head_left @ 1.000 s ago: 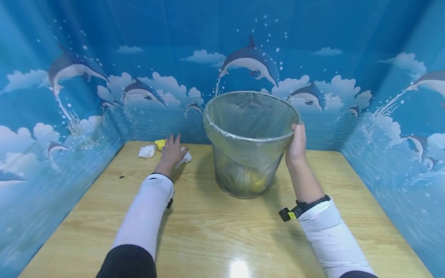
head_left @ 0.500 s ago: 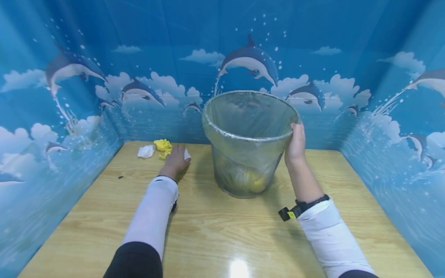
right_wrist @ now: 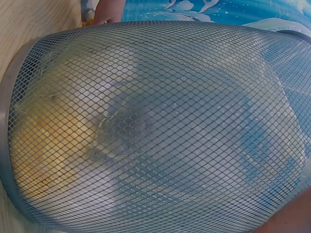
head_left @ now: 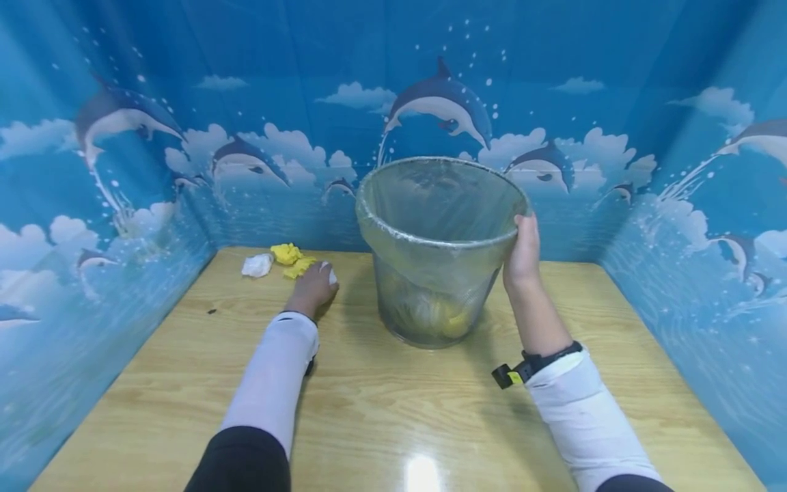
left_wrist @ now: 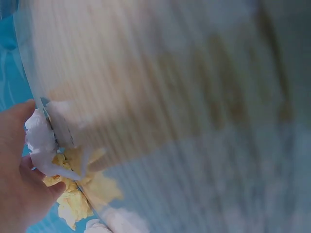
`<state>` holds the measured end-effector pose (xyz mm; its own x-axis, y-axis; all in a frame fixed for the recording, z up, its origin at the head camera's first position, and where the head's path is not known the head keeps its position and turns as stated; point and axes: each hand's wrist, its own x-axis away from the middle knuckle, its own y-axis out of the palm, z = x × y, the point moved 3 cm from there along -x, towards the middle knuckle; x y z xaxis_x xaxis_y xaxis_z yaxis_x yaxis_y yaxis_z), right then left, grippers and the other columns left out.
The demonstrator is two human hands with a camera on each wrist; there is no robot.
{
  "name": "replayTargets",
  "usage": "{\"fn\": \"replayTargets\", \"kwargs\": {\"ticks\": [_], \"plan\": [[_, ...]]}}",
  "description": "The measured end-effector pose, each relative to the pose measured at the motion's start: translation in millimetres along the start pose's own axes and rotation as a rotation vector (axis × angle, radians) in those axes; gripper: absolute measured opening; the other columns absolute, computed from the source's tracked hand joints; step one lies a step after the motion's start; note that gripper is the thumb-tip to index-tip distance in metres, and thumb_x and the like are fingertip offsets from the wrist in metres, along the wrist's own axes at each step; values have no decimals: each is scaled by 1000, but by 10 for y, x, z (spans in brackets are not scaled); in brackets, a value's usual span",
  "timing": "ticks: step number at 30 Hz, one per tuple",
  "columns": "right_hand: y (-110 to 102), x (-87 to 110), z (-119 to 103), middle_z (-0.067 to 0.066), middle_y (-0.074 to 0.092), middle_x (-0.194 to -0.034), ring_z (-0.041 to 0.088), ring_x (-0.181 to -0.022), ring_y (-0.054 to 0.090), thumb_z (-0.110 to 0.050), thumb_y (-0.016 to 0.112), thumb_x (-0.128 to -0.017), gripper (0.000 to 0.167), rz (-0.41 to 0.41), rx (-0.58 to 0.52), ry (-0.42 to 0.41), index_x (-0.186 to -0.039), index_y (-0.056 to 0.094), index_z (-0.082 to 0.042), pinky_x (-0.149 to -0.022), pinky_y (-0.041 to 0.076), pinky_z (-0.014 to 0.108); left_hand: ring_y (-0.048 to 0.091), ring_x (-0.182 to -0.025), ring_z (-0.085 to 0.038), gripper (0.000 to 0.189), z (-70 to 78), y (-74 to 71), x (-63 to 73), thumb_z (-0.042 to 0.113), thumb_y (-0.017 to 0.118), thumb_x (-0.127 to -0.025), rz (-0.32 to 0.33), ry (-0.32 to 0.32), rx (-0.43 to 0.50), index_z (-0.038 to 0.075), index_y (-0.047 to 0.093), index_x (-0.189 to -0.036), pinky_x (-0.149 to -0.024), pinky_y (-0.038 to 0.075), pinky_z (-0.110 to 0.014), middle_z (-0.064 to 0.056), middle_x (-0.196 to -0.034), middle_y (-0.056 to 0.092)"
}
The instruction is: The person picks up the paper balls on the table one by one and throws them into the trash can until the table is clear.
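At the back left of the table, my left hand (head_left: 315, 287) grips a crumpled white paper ball (left_wrist: 41, 138), its thumb and fingers curled round the sides in the left wrist view. Just beyond it lie two crumpled yellow papers (head_left: 298, 266) and another white paper ball (head_left: 257, 265). My right hand (head_left: 525, 251) holds the rim of a mesh wastebasket (head_left: 393, 283) on its right side, with the thumb over the edge. A clear plastic liner (head_left: 443, 205) covers the rim. Yellow and white crumpled paper (right_wrist: 53, 145) shows through the mesh at the bottom.
The wooden table (head_left: 363, 410) is closed in by a blue dolphin-print curtain (head_left: 295, 89) at the back and both sides. A small dark speck (head_left: 212, 311) lies on the left part of the tabletop.
My left hand has moved right, off the yellow papers, and its fingers have closed round the white paper ball. The right hand and wastebasket have stayed in place.
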<state>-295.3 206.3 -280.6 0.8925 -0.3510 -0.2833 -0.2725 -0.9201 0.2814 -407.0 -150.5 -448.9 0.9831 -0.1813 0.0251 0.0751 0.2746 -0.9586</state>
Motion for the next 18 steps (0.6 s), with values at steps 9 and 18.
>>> {"fn": "replayTargets", "kwargs": {"ticks": [9,18], "plan": [[-3,11,-17,10,30,-149,23,-134,30,-22,26,-94,58,-21,20,18,-150,26,-7,-111,27,30,40,-132,-43,53,73,-33,17,23,54,-97,-16,14,-30,-5,40,-140,-108,36,-54,-29,-144,39],[-2,14,-16,11,31,-149,24,-134,31,-22,26,-94,58,-23,20,0,-150,27,-6,-113,26,34,40,-130,-42,50,96,-34,28,18,54,-98,-63,-8,55,-4,40,-140,-107,37,-52,-29,-141,40]]}}
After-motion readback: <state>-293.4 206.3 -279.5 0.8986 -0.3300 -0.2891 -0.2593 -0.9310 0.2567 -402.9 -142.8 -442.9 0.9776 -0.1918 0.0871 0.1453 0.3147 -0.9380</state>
